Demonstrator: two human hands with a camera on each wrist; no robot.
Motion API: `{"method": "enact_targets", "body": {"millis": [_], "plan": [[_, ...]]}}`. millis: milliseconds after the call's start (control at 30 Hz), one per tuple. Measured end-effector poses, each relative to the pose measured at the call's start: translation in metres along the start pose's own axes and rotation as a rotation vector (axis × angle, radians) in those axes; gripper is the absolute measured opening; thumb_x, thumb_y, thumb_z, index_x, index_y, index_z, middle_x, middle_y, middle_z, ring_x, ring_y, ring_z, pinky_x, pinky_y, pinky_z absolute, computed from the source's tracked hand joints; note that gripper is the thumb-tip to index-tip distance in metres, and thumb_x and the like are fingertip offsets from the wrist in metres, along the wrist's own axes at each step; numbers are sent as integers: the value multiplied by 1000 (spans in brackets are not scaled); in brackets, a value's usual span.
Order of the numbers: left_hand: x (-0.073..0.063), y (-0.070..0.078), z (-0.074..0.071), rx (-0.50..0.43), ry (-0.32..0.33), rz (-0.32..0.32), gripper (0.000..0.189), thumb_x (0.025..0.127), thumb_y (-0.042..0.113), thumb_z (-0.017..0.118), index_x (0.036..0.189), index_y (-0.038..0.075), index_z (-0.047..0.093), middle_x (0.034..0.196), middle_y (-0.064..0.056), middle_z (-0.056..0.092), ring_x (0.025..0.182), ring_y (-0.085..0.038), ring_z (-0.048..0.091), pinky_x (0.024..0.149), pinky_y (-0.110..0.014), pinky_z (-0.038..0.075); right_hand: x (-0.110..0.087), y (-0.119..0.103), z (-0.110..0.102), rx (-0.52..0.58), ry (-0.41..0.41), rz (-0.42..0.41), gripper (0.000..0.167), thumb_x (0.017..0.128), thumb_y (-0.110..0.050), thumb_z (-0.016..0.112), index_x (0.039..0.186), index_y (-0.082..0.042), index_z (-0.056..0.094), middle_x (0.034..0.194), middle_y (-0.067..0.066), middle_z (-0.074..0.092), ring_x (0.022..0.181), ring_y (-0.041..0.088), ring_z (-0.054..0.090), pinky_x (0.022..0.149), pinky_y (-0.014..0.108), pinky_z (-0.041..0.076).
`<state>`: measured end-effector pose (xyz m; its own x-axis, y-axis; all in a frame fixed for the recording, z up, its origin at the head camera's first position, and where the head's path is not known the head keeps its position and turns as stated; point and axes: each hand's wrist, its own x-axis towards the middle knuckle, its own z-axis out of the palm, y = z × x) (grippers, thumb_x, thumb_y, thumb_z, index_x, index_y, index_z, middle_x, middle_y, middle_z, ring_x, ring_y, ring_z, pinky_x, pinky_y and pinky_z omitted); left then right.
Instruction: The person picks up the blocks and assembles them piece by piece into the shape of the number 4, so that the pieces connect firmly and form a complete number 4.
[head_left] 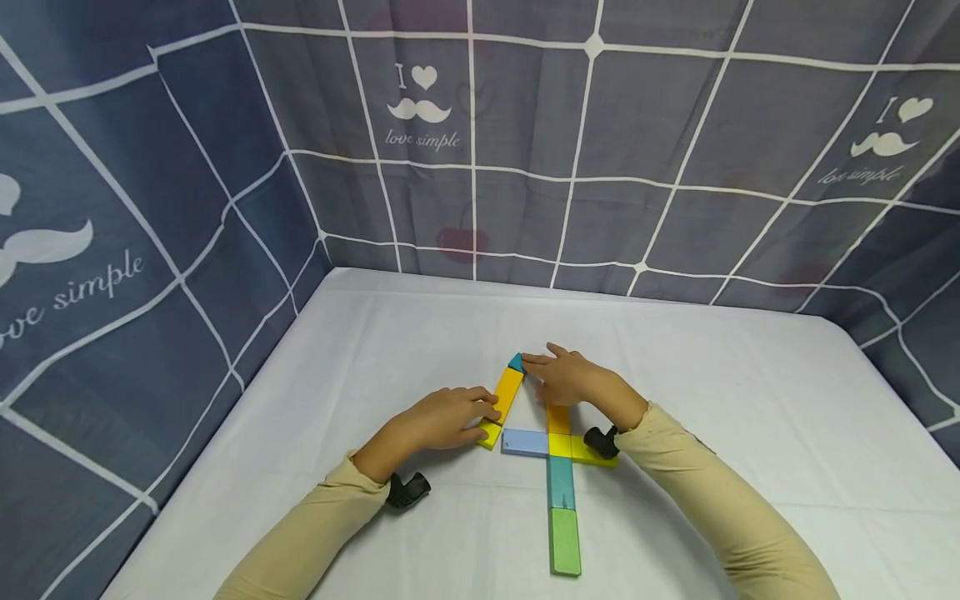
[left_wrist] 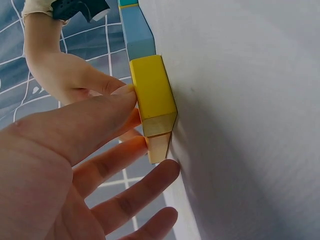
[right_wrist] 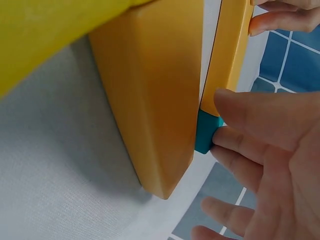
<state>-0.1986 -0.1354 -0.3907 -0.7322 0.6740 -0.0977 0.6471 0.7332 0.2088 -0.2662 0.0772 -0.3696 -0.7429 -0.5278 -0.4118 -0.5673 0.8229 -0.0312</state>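
Note:
A slanted row on the white table is made of a yellow block (head_left: 489,434), an orange block (head_left: 509,390) and a small teal triangular block (head_left: 517,362) at its far tip. My left hand (head_left: 442,418) lies at the near left of this row. Its thumb touches the side of the yellow block (left_wrist: 152,90), and its fingertips rest against the orange block. From the right, my right hand (head_left: 573,377) reaches over a second orange block (head_left: 558,419). Its extended fingertips touch the teal block (right_wrist: 204,131), with the thumb by the orange block's (right_wrist: 227,55) end.
Beside the slanted row, a light blue block (head_left: 524,442), yellow blocks (head_left: 560,445), a teal block (head_left: 561,483) and a green block (head_left: 565,542) form a cross shape on the white cloth (head_left: 420,333). A grey gridded curtain (head_left: 525,108) surrounds the table.

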Motion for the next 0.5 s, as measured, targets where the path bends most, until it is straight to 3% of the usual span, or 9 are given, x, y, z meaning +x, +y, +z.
{"method": "enact_targets", "body": {"millis": [500], "plan": [[0, -3, 1, -8, 9, 8, 31, 88, 28, 58, 118, 20, 62, 127, 1, 54, 114, -18, 53, 90, -39, 45, 2, -1, -1, 29, -30, 2, 68, 88, -29, 58, 145, -14, 26, 152, 2, 20, 138, 38, 15, 105, 58, 21]]}}
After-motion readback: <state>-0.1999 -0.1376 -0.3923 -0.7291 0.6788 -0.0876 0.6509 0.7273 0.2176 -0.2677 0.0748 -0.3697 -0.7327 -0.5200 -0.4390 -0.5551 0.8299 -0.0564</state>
